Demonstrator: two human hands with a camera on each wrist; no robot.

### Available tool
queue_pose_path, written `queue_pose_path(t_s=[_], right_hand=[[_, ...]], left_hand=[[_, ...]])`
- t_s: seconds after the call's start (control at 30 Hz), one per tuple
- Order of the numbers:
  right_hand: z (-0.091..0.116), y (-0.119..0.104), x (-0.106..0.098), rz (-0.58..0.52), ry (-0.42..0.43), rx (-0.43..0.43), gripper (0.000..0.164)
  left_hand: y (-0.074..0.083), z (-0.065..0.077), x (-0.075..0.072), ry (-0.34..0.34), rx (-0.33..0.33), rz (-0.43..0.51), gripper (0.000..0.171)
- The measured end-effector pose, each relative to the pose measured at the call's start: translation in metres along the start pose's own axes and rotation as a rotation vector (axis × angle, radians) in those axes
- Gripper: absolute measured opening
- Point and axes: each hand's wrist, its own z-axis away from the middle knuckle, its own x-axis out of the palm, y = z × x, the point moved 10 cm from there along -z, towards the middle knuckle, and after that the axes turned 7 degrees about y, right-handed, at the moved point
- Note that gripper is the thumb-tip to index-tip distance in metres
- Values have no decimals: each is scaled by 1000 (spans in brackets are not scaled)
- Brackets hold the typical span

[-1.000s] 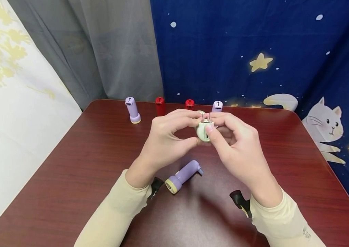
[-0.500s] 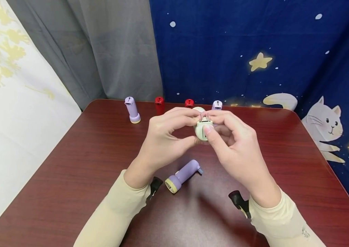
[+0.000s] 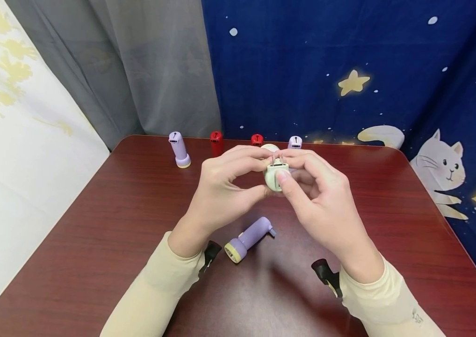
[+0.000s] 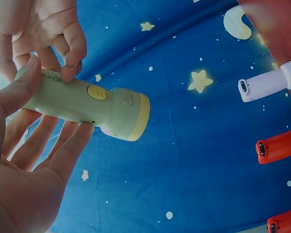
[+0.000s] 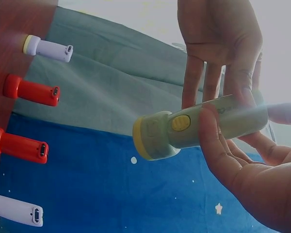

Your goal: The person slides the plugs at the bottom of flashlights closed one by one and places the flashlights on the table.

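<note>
Two hands and one pale green flashlight [image 3: 270,179], head view: held above the table [image 3: 137,224], two metal prongs [image 3: 277,160] at twelve o'clock of its near end. Left hand [image 3: 231,180] at nine o'clock, thumb and fingers pinching the flashlight. Right hand [image 3: 322,194] between three and four o'clock, thumb pressed on the near end, other fingers bent around the far side. One purple flashlight [image 3: 252,237], lying on the table between six and seven o'clock, lens towards eight. Four more at the rear edge: left lilac flashlight [image 3: 179,150], between nine and ten; left red flashlight [image 3: 217,144], ten; right red flashlight [image 3: 256,140], eleven; right lilac flashlight [image 3: 295,142], one.

Left wrist view: pale green body slanting, yellow lens rim [image 4: 141,118] towards four o'clock, yellow switch [image 4: 97,92] facing the camera. Left thumb across the body, left fingers spread along its underside; right fingertips touching from eleven o'clock.

Right wrist view: lens rim towards nine o'clock; one right fingertip beside the switch, left fingers apart, reaching the body from twelve o'clock
</note>
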Motion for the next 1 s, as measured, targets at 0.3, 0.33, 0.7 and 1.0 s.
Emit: queue_pose_path(t_s=[0.3, 0.33, 0.7, 1.0], right_hand=[[1, 1, 2, 23, -15, -2, 26], [1, 1, 2, 27, -17, -3, 26], [1, -3, 4, 41, -26, -10, 26], [3, -3, 1, 41, -17, -3, 27]], left_hand=[[-1, 1, -1, -12, -13, 2, 26], [-1, 1, -1, -13, -17, 6, 26], [0, 1, -3, -11, -19, 14, 28], [4, 0, -1, -15, 18, 2, 24]])
